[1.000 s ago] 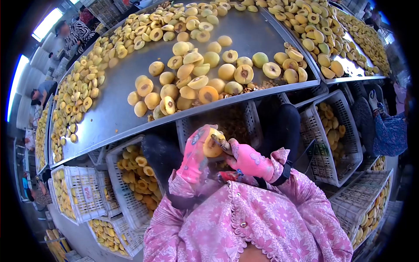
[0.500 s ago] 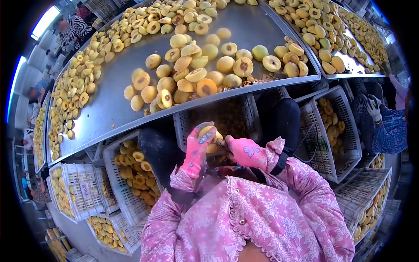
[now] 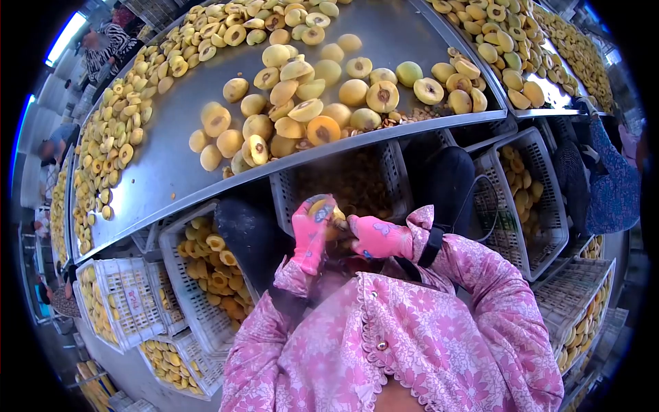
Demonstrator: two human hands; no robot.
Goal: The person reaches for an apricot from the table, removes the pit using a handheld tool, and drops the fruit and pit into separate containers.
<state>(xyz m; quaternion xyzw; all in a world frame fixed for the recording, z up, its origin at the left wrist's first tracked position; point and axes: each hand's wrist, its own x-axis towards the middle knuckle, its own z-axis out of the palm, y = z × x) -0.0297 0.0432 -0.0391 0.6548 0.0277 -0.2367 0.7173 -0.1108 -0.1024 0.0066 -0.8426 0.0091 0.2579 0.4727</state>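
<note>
My left hand (image 3: 312,230), in a pink glove, is closed round a yellow fruit half (image 3: 335,214) in front of my body. My right hand (image 3: 377,237), also gloved in pink, has its fingers pressed together against the right side of that fruit; whatever lies between them is too small to make out. Both hands are over a white crate (image 3: 343,180) with brown bits in it, between my knees. Beyond the crate, halved yellow fruits (image 3: 323,129) lie along the near edge of the metal table (image 3: 171,158), some with the pit showing.
Fruit-filled crates stand on my left (image 3: 206,302) and on my right (image 3: 539,226). More crates are stacked at the lower left (image 3: 137,302) and lower right (image 3: 573,295). A person in blue patterned clothes (image 3: 611,185) is at the right; another in stripes (image 3: 110,48) is at the upper left.
My hands still hold the fruit, now less visible between them; my right hand has turned slightly and shifted left. The view has shifted a little. The co-worker at the right has reached up toward the table.
</note>
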